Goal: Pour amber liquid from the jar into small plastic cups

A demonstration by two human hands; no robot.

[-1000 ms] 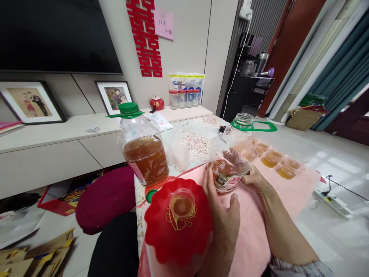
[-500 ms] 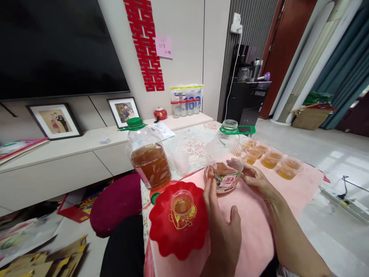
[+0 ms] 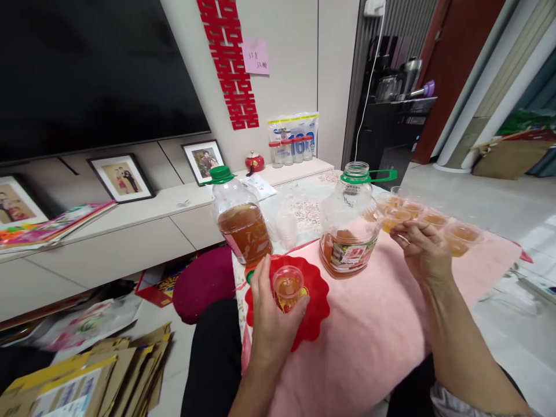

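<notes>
In the head view, the left hand point(image 3: 273, 321) hides part of the red plate point(image 3: 319, 301) near the table's left edge. Its fingers are parted from the thumb in a wide curve around a clear cup point(image 3: 288, 282) of amber liquid on that plate; whether they press on the cup cannot be told. The right hand point(image 3: 428, 252) is raised above the pink cloth point(image 3: 356, 330) toward the right edge, fingers curled and tips drawn together; whether anything thin sits between them cannot be made out. It covers part of the filled cups point(image 3: 434, 220) along the table's far right side, which overlap: at least five can be counted. A loose green cap point(image 3: 249, 277) shows only partly beside the plate, and a clear plastic item point(image 3: 286, 229) behind the plate is hard to make out. The television point(image 3: 95, 69) and the leftmost of three framed photos point(image 3: 120, 178) are cut off.

Two large bottles stand upright on the table. The capped bottle point(image 3: 245, 226), about half full, is by the left edge; the open bottle point(image 3: 350, 253), with a green handle and a lower level of liquid, stands on the cloth between the hands. Four red-lidded jars point(image 3: 285, 152) and one red pot point(image 3: 255, 162) stand on the cabinet point(image 3: 182, 200) beyond the table's far edge.
</notes>
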